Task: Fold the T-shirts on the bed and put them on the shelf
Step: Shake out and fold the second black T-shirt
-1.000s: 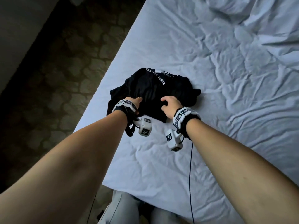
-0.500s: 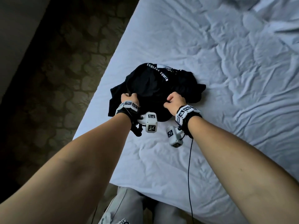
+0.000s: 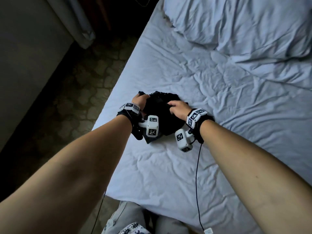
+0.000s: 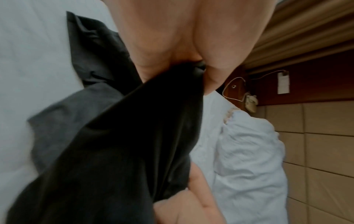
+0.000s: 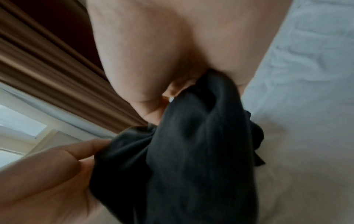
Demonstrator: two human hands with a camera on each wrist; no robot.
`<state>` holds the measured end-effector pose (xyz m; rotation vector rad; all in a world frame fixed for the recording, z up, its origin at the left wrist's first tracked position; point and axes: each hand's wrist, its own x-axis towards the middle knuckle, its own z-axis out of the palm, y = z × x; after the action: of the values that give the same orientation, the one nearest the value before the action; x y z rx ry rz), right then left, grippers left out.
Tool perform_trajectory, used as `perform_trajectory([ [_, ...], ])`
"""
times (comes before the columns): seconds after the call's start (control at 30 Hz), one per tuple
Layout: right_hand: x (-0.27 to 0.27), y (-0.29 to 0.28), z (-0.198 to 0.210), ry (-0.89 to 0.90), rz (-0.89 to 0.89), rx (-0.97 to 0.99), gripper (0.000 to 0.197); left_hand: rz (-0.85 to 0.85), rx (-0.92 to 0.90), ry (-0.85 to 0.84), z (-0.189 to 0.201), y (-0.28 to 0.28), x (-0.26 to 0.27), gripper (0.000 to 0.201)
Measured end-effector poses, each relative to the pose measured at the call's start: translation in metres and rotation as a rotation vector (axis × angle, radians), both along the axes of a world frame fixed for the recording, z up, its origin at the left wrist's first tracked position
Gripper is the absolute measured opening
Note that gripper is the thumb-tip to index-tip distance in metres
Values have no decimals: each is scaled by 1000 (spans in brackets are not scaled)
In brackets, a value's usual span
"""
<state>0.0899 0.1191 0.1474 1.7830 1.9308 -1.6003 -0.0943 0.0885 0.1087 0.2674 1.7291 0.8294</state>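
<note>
I am pinching the black T-shirt [image 3: 162, 114] in both grips, left hand [image 3: 139, 100] at ten o'clock, right hand [image 3: 179, 109] at two, likely to lift it off the bed [image 3: 219, 98] for folding.

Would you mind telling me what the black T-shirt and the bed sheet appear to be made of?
The T-shirt looks like soft matte knit, probably cotton jersey: it bunches limply where both hands grip it. The sheet looks like thin woven cotton, pale and matte, holding sharp creases.
</note>
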Motion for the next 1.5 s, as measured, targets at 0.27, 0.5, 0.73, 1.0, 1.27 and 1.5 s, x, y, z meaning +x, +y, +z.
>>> perform_trajectory([
  [0.27,49,-19,100,-40,191,20,45,-129,268,43,104,3,51,30],
  [0.5,85,-30,185,293,-196,132,37,-201,324,69,224,-24,93,14],
  [0.73,107,-53,275,658,-426,105,35,-429,258,-31,305,-56,133,36],
  [1.0,113,-77,361,827,-488,187,17,-428,493,-183,367,-75,138,32],
  [1.27,112,-99,414,769,-506,467,42,-647,798,64,399,-83,136,42],
  [1.5,132,-110,426,600,-690,677,17,-764,821,797,424,-68,141,30],
])
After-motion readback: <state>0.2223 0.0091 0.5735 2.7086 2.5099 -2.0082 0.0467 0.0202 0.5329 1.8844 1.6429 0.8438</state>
